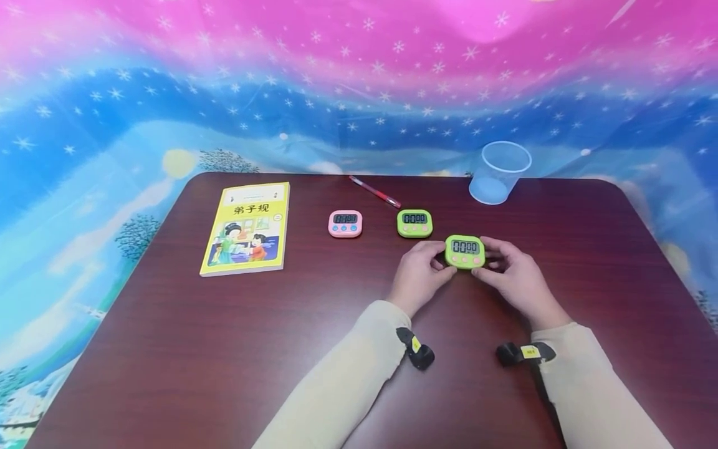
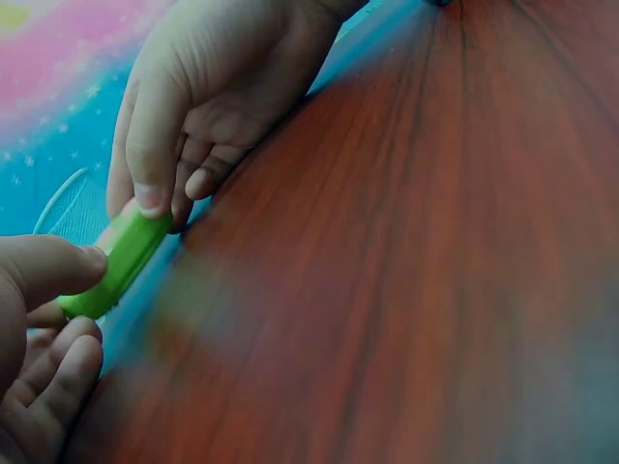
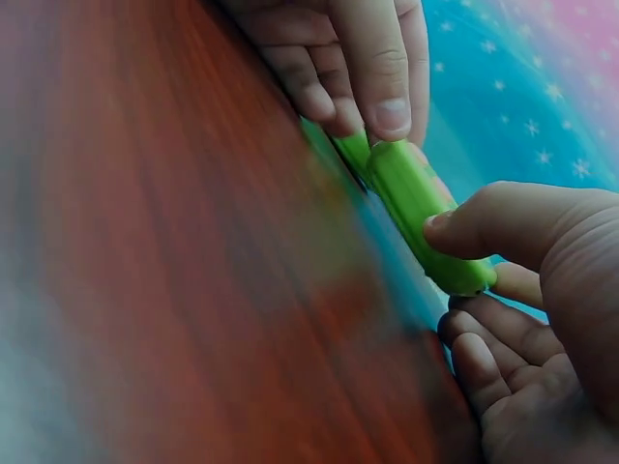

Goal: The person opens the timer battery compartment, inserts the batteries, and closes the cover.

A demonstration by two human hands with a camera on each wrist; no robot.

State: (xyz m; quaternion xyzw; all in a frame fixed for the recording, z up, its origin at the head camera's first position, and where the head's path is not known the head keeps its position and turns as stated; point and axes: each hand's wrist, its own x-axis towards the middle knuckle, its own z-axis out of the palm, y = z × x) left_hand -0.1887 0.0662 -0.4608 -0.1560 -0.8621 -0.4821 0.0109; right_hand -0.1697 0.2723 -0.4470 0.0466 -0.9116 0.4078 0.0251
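A green digital timer [image 1: 464, 252] with a grey screen and small pink buttons is held between both hands, its face toward the head camera. My left hand [image 1: 417, 277] pinches its left edge with thumb and fingers. On the opposite edge, the thumb and fingers of my right hand [image 1: 521, 280] grip it. Both wrist views show the green timer [image 2: 121, 261] [image 3: 421, 208] tilted, close over the table. Just behind it to the left lies a second green timer [image 1: 414, 224], and further left a pink timer [image 1: 345, 224] with blue buttons.
A red pen [image 1: 374, 191] lies behind the timers. At the back right stands a clear plastic cup [image 1: 493, 181]. A yellow book [image 1: 247, 229] lies on the left of the dark red wooden table [image 1: 224, 362]. A patterned cloth [image 1: 359, 81] hangs behind the table's far edge.
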